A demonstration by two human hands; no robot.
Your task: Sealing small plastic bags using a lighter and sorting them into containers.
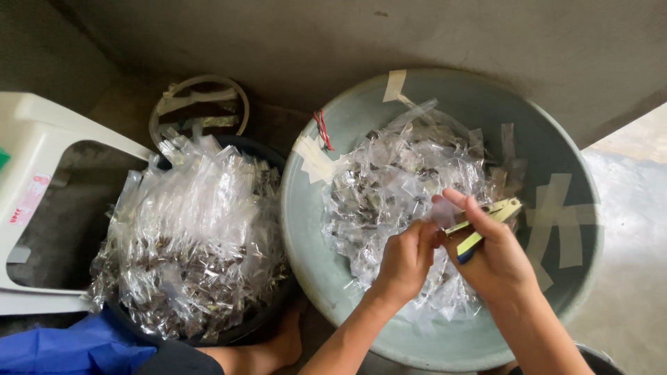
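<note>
Head view looks down on two hands over a grey-green basin (pixel 556 139) patched with tape. Left hand (pixel 406 260) pinches a small clear bag (pixel 443 212) at its edge; right hand (pixel 495 257) grips a yellow stapler (pixel 486 221) just beside it — both above the heap of clear bags (pixel 396 180). Beside the basin, a dark tub (pixel 267 156) brims with filled packets (pixel 194 236).

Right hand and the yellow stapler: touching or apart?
Touching. The head view shows the right hand wrapped around the yellow stapler, thumb and fingers closed over its body above the grey basin.
</note>
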